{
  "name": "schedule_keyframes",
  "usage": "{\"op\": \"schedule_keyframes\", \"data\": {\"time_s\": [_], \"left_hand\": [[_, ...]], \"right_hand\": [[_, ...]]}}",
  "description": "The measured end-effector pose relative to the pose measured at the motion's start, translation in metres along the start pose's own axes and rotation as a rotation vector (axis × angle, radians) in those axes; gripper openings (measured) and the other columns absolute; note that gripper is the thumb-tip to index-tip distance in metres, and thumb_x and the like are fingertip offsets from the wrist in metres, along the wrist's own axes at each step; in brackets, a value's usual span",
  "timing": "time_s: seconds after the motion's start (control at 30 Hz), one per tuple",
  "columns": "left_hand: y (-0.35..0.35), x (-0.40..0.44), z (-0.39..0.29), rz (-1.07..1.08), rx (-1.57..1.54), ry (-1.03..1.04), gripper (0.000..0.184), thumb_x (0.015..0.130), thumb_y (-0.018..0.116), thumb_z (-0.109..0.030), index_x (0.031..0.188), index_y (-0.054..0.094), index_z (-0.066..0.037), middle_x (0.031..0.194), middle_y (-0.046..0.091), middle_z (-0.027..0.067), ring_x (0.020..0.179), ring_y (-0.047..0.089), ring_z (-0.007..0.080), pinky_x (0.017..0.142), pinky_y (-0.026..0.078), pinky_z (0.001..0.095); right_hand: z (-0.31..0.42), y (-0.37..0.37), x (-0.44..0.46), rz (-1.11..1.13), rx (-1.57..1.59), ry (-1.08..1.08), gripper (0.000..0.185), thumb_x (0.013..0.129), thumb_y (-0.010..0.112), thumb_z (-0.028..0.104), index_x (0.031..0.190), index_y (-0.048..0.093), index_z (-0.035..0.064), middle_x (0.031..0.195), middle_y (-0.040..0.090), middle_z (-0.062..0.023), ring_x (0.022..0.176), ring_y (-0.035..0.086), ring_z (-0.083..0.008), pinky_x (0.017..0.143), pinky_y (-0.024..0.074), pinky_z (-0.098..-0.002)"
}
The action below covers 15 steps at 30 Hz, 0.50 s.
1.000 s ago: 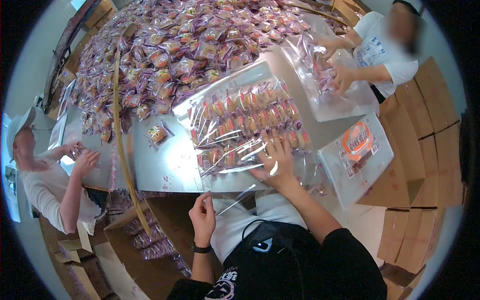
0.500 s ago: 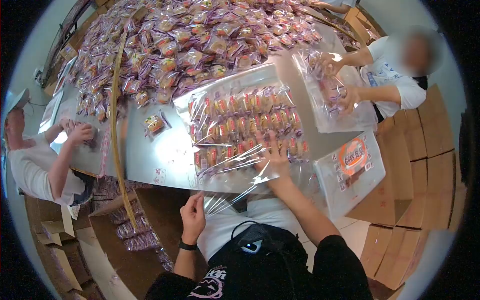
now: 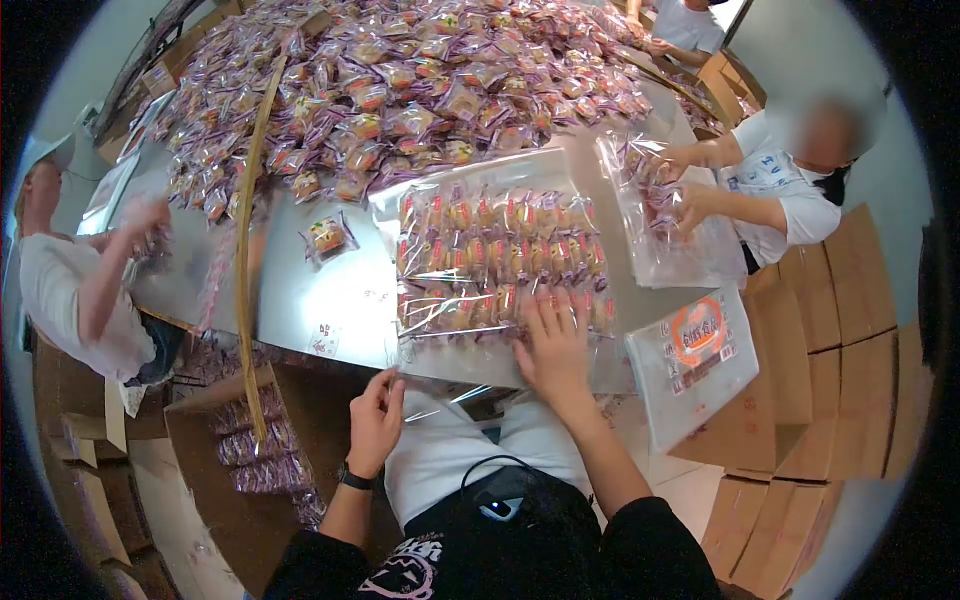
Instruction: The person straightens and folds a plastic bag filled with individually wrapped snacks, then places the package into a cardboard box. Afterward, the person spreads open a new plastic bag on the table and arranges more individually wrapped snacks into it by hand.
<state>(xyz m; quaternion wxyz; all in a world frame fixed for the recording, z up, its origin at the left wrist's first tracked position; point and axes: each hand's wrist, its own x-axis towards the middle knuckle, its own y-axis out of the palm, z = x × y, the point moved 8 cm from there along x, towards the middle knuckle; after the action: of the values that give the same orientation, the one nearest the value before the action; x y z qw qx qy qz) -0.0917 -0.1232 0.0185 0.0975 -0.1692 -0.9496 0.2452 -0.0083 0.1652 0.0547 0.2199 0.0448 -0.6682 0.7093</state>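
Note:
A large clear plastic bag (image 3: 480, 172) lies on the metal table, holding three rows of individually wrapped cakes (image 3: 500, 258). My right hand (image 3: 555, 350) rests on the bag over the nearest row, palm down with fingers stretched out. At the bag's near left corner, my left hand (image 3: 377, 420) has its fingers curled and pinches the edge of the plastic, just off the table's front edge. One loose wrapped cake (image 3: 327, 237) lies to the left of the bag.
A large heap of wrapped cakes (image 3: 400, 90) covers the back. A stack of printed bags (image 3: 695, 350) overhangs the right edge. Cartons (image 3: 840, 400) stand at right; an open box (image 3: 215, 480) holds packs at lower left. Co-workers (image 3: 790, 180) handle packs on both sides.
The near end of the bag, earlier stretched toward my body, is now lower and flatter. My right hand has slid slightly toward me. The co-worker at left has raised their hands.

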Motion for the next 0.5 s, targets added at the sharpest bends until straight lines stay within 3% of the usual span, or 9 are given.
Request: {"op": "schedule_keyframes", "data": {"time_s": [0.07, 0.13, 0.17, 0.27, 0.33, 0.37, 0.47, 0.5], "left_hand": [[-0.007, -0.003, 0.015, 0.018, 0.001, -0.131, 0.035, 0.097, 0.075, -0.016, 0.126, 0.067, 0.001, 0.064, 0.059, 0.0060, 0.057, 0.055, 0.0125, 0.055, 0.044, 0.0314], [-0.027, -0.007, -0.015, -0.204, 0.200, 0.008, 0.035, 0.092, 0.079, -0.015, 0.122, 0.069, -0.001, 0.076, 0.064, 0.0071, 0.069, 0.061, 0.0200, 0.065, 0.048, 0.0361], [-0.039, -0.011, -0.063, -0.437, 0.501, 0.317, 0.033, 0.086, 0.081, -0.013, 0.116, 0.071, -0.005, 0.087, 0.066, 0.0076, 0.080, 0.061, 0.0272, 0.076, 0.049, 0.0412], [-0.001, -0.031, -0.084, -0.243, 0.301, 0.535, 0.029, 0.082, 0.080, -0.007, 0.109, 0.072, -0.007, 0.096, 0.066, 0.0082, 0.093, 0.062, 0.0298, 0.086, 0.049, 0.0417], [0.047, -0.028, -0.129, 0.037, 0.139, 0.656, 0.029, 0.079, 0.081, -0.008, 0.107, 0.072, -0.009, 0.101, 0.067, 0.0079, 0.096, 0.064, 0.0284, 0.087, 0.049, 0.0407], [0.063, -0.025, -0.138, 0.059, 0.163, 0.705, 0.030, 0.079, 0.082, -0.010, 0.108, 0.072, -0.009, 0.103, 0.067, 0.0078, 0.097, 0.064, 0.0287, 0.088, 0.049, 0.0415], [0.097, -0.009, -0.161, 0.077, 0.189, 0.816, 0.034, 0.080, 0.083, -0.015, 0.111, 0.072, -0.010, 0.108, 0.069, 0.0079, 0.102, 0.065, 0.0297, 0.091, 0.049, 0.0442], [0.093, 0.002, -0.171, 0.054, 0.187, 0.823, 0.035, 0.080, 0.083, -0.016, 0.112, 0.072, -0.011, 0.111, 0.069, 0.0084, 0.104, 0.066, 0.0302, 0.093, 0.049, 0.0454]], "right_hand": [[-0.013, -0.016, -0.014, -0.067, -0.033, 0.038, 0.074, 0.084, 0.077, 0.033, 0.149, 0.053, 0.0058, 0.156, 0.050, -0.0162, 0.148, 0.040, -0.0411, 0.121, 0.0271, -0.0633], [-0.030, -0.016, -0.020, -0.081, -0.025, 0.052, 0.075, 0.083, 0.078, 0.031, 0.149, 0.053, 0.0058, 0.155, 0.050, -0.0174, 0.147, 0.040, -0.0406, 0.122, 0.0270, -0.0625], [-0.033, -0.015, -0.023, -0.089, -0.018, 0.064, 0.075, 0.082, 0.079, 0.030, 0.149, 0.053, 0.0058, 0.154, 0.051, -0.0181, 0.147, 0.040, -0.0404, 0.122, 0.0269, -0.0621], [-0.025, -0.013, -0.023, -0.073, 0.008, 0.082, 0.074, 0.084, 0.079, 0.027, 0.149, 0.052, 0.0057, 0.154, 0.051, -0.0187, 0.145, 0.041, -0.0442, 0.123, 0.0246, -0.0630], [-0.003, -0.029, -0.021, -0.057, 0.043, 0.008, 0.065, 0.085, 0.079, 0.024, 0.144, 0.058, 0.0049, 0.151, 0.054, -0.0179, 0.142, 0.045, -0.0442, 0.121, 0.0294, -0.0608], [0.002, -0.035, -0.024, -0.048, 0.057, -0.032, 0.061, 0.085, 0.079, 0.022, 0.141, 0.061, 0.0045, 0.150, 0.055, -0.0175, 0.141, 0.047, -0.0442, 0.121, 0.0318, -0.0597], [-0.001, -0.046, -0.050, -0.085, 0.384, -0.258, 0.047, 0.081, 0.079, 0.015, 0.125, 0.070, 0.0024, 0.137, 0.065, -0.0173, 0.133, 0.056, -0.0402, 0.116, 0.0403, -0.0576], [-0.015, -0.059, -0.059, -0.110, 0.690, -0.123, 0.029, 0.084, 0.074, 0.010, 0.112, 0.074, 0.0028, 0.127, 0.071, -0.0170, 0.126, 0.062, -0.0368, 0.111, 0.0461, -0.0519]]}}
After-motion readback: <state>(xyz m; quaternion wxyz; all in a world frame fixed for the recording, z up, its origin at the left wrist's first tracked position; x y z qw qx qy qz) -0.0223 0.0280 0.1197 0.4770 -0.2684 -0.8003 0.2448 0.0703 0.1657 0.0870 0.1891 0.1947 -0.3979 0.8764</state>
